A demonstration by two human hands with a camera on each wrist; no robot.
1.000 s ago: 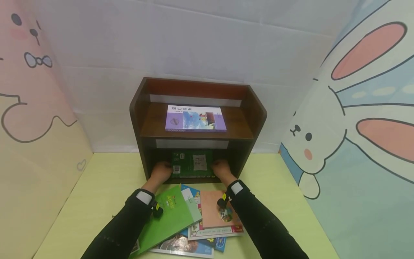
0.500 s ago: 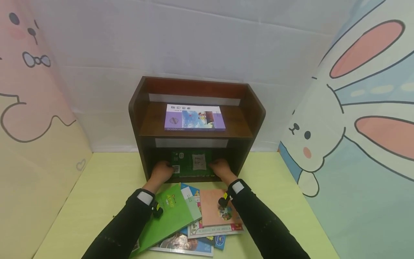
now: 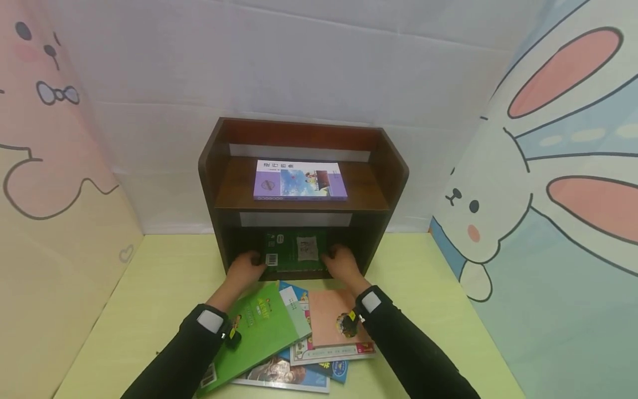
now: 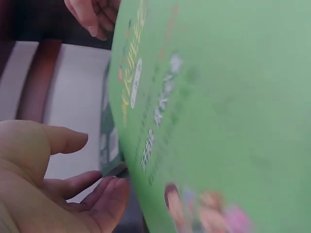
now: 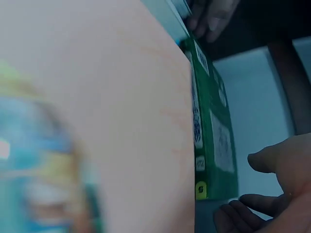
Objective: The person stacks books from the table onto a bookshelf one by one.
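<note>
A dark green book (image 3: pixel 289 252) lies on the lower shelf of a dark brown bookshelf (image 3: pixel 304 205), with a barcode and a pale label on its cover. My left hand (image 3: pixel 244 270) is at its left end, the thumb spread from the loosely bent fingers in the left wrist view; fingertips lie close to a corner, and contact is unclear. Beyond the right end, my right hand (image 3: pixel 344 264) has its thumb apart from the fingers. In the right wrist view the fingertips (image 5: pixel 240 213) sit just off the book's end. Neither hand grips it.
A purple book (image 3: pixel 301 181) lies flat on the upper shelf. In front of the unit, a bright green book (image 3: pixel 264 321), a peach book (image 3: pixel 326 318) and several others overlap on the pale yellow table (image 3: pixel 149 299). Both forearms pass over this pile.
Both wrists have drawn back slightly toward me and the hands have loosened at the ends of the dark green book. The book stays in place on the lower shelf.
</note>
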